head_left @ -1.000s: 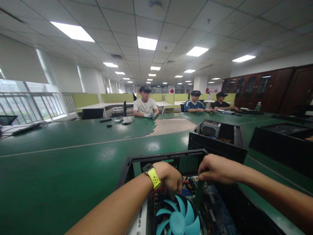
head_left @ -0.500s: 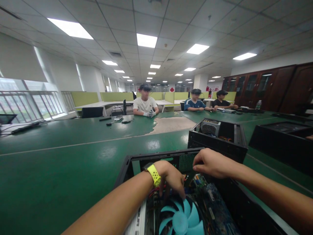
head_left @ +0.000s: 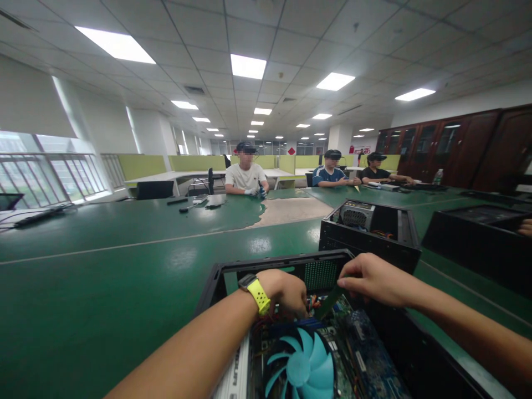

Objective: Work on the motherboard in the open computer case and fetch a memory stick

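Observation:
An open black computer case lies in front of me, its inside facing up. A cooling fan with light blue blades sits over the motherboard. Between the thumb and fingers of my right hand is one end of a thin green RAM stick, which slants down toward the board. My left hand, with a yellow-strapped watch on its wrist, reaches into the case behind the fan. Its fingers are curled by colored wires near the stick's lower end; their tips are hidden.
A second open case stands just beyond, and another black case lies at the right with a person's hand beside it. The green table has a bare patch. Several people sit across it.
The green RAM stick now shows in my right hand, which has shifted slightly right. My left fingers, stretched down by the fan before, have drawn back and curled.

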A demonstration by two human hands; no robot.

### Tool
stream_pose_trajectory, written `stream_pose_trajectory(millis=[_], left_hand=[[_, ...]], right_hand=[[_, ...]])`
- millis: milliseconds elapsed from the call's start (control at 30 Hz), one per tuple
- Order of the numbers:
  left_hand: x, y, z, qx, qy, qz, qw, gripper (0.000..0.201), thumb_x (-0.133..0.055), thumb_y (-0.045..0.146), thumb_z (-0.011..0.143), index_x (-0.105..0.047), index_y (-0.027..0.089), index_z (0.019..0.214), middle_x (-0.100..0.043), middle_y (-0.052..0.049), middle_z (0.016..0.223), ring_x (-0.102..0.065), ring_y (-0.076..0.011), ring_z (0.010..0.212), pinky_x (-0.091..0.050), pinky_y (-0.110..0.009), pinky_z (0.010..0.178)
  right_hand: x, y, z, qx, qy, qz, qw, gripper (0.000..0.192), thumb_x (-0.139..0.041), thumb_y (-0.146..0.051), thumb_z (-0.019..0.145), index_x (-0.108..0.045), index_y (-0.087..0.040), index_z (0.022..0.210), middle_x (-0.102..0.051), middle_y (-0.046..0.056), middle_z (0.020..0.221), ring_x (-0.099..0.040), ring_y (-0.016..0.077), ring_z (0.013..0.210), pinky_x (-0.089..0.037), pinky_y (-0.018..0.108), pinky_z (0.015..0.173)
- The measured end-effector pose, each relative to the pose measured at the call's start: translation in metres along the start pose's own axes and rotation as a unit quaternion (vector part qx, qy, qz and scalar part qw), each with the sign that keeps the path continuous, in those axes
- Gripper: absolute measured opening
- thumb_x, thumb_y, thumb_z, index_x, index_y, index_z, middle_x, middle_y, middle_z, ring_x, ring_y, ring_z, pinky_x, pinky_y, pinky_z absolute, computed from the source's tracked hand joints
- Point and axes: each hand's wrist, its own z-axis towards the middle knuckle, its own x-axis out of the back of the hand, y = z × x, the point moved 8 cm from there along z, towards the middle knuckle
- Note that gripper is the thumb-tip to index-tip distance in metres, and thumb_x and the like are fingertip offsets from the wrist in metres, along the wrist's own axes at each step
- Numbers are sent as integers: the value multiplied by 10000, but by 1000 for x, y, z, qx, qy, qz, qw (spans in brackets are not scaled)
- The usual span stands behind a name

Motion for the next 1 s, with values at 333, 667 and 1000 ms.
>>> stream_pose_trajectory(millis=[333, 667, 1000], left_hand=[[8, 2, -3, -24, 35, 42, 998, 187, -540, 313, 814, -653, 164, 808, -698, -39, 795, -615, -147, 590, -506, -258, 524], [11, 1, 0, -47, 50, 62, 996, 190, -545, 323, 802, -653, 168, 780, -699, -31, 773, -607, -143, 604, -477, -246, 525], [15, -1, -6, -36, 56, 57, 996, 228, -526, 334, 805, -683, 175, 850, -682, -23, 778, -579, -137, 561, -455, -244, 473]], right_hand=[[-16, -15, -19, 24, 64, -126, 990, 287, -481, -361, 880, -726, -225, 822, -673, 10, 721, -573, 144, 663, -322, 250, 574], [-19, -13, -29, -21, 70, -192, 979, 317, -454, -362, 878, -689, -211, 728, -640, 29, 663, -556, 153, 621, -253, 267, 555], [49, 6, -38, -58, 152, -159, 974, 399, -403, -416, 864, -546, -183, 574, -504, 9, 549, -441, 131, 534, -278, 271, 527]])
